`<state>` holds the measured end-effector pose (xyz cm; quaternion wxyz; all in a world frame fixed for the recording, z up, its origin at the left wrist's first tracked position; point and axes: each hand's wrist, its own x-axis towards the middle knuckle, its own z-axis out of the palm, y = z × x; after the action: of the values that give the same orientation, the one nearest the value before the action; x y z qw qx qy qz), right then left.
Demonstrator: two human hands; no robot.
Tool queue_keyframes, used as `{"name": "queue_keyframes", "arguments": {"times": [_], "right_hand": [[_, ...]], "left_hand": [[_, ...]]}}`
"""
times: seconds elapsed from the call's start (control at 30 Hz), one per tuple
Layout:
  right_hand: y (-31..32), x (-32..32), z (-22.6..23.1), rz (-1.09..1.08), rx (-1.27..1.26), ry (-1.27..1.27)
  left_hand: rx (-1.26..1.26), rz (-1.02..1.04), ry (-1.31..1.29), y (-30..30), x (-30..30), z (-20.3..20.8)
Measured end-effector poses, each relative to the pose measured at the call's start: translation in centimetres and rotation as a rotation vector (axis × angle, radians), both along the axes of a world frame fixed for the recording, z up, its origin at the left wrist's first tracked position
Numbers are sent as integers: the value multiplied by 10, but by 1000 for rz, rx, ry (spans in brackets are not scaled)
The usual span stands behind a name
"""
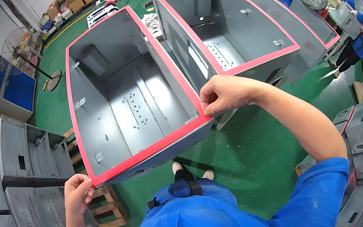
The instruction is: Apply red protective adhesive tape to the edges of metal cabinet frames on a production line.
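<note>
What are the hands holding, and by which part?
A red strip along the nearest grey box: left hand pinches its left end, right hand its right end.

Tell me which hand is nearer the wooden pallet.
Left. Your left hand is at the left end of the near edge of the gray metal cabinet, close to the wooden pallet; your right hand is at the right end, farther away.
</note>
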<state>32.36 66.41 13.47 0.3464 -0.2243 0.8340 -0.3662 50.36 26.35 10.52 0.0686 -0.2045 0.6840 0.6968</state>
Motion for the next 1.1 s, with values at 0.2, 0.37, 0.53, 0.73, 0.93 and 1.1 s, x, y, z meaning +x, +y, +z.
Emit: {"name": "queue_keyframes", "arguments": {"times": [0.2,0.37,0.53,0.73,0.93,1.1], "right_hand": [[-1,-2,-3,31,-3,13],[-1,-2,0,45,3,26],[-1,-2,2,47,0,26],[-1,-2,2,59,5,44],[-3,-4,1,65,24,53],[-2,-2,2,61,40,52]], "left_hand": [[10,5,-26,-1,-1,1],[4,-7,-38,-2,-3,2],[9,-7,-45,-3,-3,1],[-3,2,-44,-2,-2,2],[1,7,-30,-1,-1,0],[-9,-5,-25,1,-3,2]]}}
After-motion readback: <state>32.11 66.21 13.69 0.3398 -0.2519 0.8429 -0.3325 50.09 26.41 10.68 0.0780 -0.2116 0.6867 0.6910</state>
